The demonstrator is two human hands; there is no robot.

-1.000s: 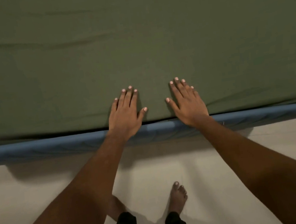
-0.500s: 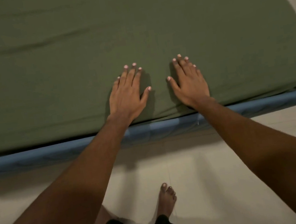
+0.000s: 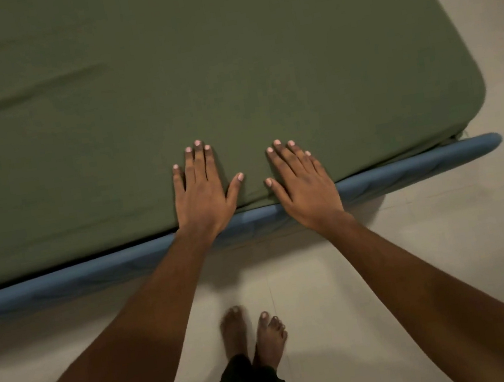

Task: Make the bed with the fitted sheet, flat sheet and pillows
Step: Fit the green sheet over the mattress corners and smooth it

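sheet [image 3: 161,73]: cut off top, left | left foot [image 3: 235,330]: blurred

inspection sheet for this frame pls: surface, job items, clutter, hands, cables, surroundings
Surface: mattress under a dark green fabric sheet, mostly smooth; one long crease at left.
Job's things: green sheet only; no pillows or second sheet seen.
Clutter: nothing seen.
Grippers: left hand and right hand flat, palms down, near the bed's edge.
Cables: nothing seen.
Surroundings: blue padded bed frame rail, pale floor, bare feet.

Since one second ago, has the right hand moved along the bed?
Yes. The right hand now lies nearer the mattress's right corner, still flat on the green sheet.
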